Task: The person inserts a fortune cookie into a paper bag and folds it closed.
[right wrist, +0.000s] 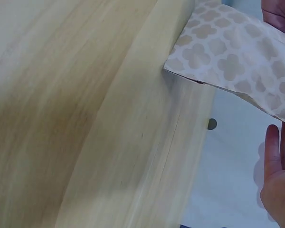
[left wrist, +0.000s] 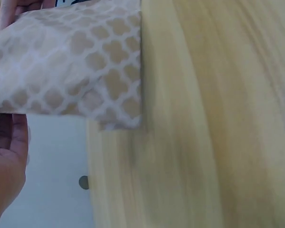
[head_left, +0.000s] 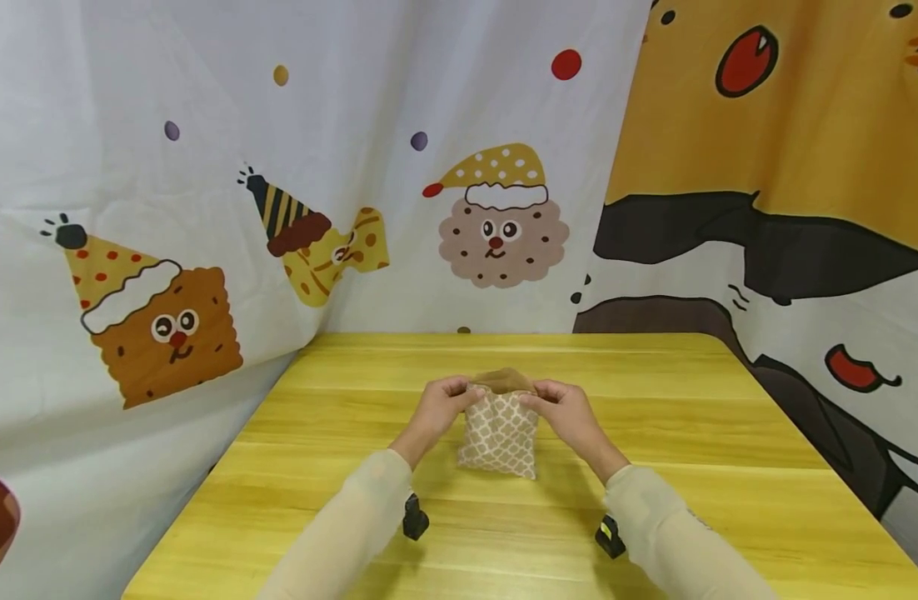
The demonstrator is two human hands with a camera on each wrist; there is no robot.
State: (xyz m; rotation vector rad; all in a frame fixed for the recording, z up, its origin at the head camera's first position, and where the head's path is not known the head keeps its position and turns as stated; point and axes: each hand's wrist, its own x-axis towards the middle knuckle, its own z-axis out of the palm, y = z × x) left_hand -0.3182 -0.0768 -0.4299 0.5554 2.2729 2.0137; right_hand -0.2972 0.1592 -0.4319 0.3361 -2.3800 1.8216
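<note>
A small brown paper bag (head_left: pixel 498 437) with a white lattice pattern is held upright over the table, its plain brown inner side showing at the parted top. My left hand (head_left: pixel 440 408) pinches the left edge of the bag's mouth, thumb in front. At the opposite edge my right hand (head_left: pixel 571 412) pinches the rim the same way. In the left wrist view the patterned bag (left wrist: pixel 80 61) spans the upper left, beside the left hand (left wrist: pixel 7 161). The right wrist view has the bag (right wrist: pixel 232 57) at upper right, with the right hand (right wrist: pixel 280 185) below it. What the bag contains is hidden.
The yellow wood-grain table (head_left: pixel 339 533) extends around both arms. Behind it and along its sides hangs a white cloth (head_left: pixel 354 100) printed with cartoon figures. Black wrist devices (head_left: pixel 415 517) sit under both sleeves.
</note>
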